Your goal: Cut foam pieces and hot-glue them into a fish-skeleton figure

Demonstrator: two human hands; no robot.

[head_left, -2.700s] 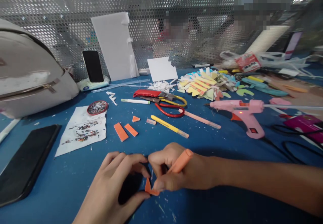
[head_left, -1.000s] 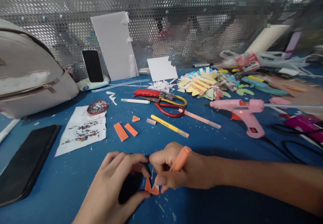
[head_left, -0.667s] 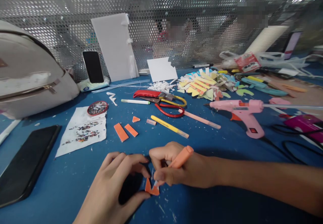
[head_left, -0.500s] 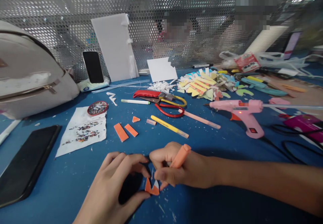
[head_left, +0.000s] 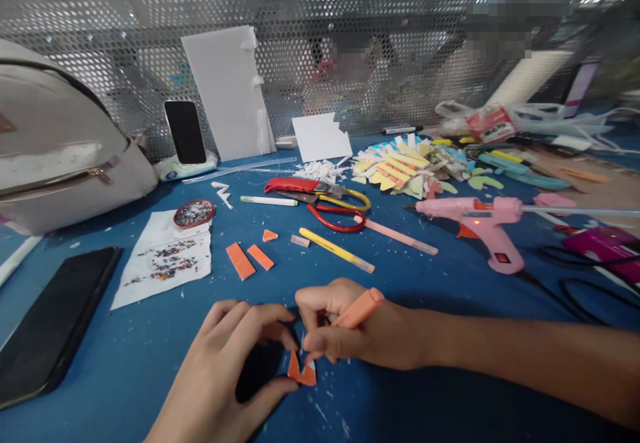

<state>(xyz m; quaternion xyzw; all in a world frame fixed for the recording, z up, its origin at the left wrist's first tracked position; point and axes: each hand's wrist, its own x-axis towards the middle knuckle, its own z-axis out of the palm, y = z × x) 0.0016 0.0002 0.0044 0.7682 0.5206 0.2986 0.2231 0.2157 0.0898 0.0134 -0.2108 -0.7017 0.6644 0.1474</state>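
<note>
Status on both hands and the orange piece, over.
Right hand gripping orange marker. Left hand holding notched orange piece, its right prong partly white. Yellow marker and orange strips lie beyond both hands.

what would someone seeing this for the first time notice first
Probably the pink glue gun lying on the right side of the blue table, with a small light glowing on its body. In the near middle, the left hand pinches a notched orange piece while the right hand holds an orange marker at it. Farther back, right of centre, sits a mostly yellow heap of scraps.
</note>
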